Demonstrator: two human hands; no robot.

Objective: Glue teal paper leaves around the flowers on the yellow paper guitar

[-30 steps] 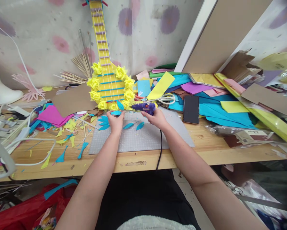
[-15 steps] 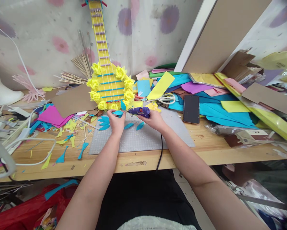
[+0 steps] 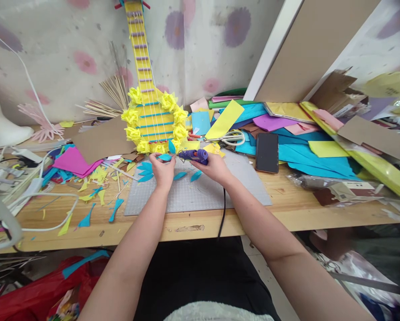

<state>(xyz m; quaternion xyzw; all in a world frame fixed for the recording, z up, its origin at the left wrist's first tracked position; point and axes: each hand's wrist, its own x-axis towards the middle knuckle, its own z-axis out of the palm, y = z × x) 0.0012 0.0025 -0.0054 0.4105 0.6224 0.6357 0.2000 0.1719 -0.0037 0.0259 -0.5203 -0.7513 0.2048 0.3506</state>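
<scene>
Left hand [image 3: 163,169]: fingers grasping blue leaf shapes [image 3: 171,146], one pointing up, another lying flatter across the fingers; held over the far part of the mat.
Right hand [image 3: 216,168]: fingers wrapped around a purple glue gun [image 3: 193,155], its nozzle directed left, close beside the held shapes; whether they touch cannot be told.
Cutting mat [image 3: 200,196]: grey, gridded, lying on the wooden surface [image 3: 113,234] beneath both hands.
Loose leaves [image 3: 179,176]: blue, on the mat, a cluster left of the left hand and two between the hands.
Model instrument [image 3: 153,120]: yellow, upright behind the mat, its body bordered with yellow flowers.
Phone [image 3: 267,152]: dark-screened, right of the mat.
</scene>
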